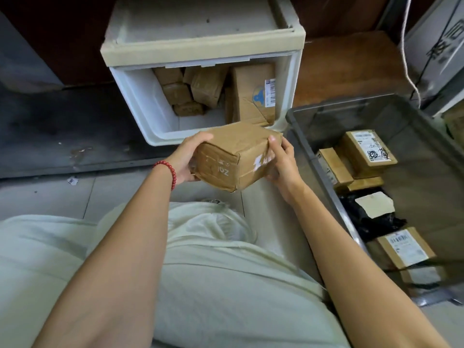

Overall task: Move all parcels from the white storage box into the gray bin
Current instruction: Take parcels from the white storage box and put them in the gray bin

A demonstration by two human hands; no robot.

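Observation:
A brown cardboard parcel (233,154) wrapped in tape hangs in the air just in front of the white storage box (140,106). My left hand (187,159) grips its left end and my right hand (281,163) grips its right end. Inside the white box stand several more brown parcels, among them a tall one with a barcode label (253,92) at the right and smaller ones (206,85) at the back. The gray bin (313,151) sits to the right and holds several parcels, such as a labelled box (369,149) and a black bag (374,217).
My knees in pale trousers (200,259) fill the lower view. The white box's lid frame (200,43) overhangs its opening. A dark mat (62,126) lies to the left, wooden floor (346,69) behind the bin, and a white cord (406,59) hangs at the right.

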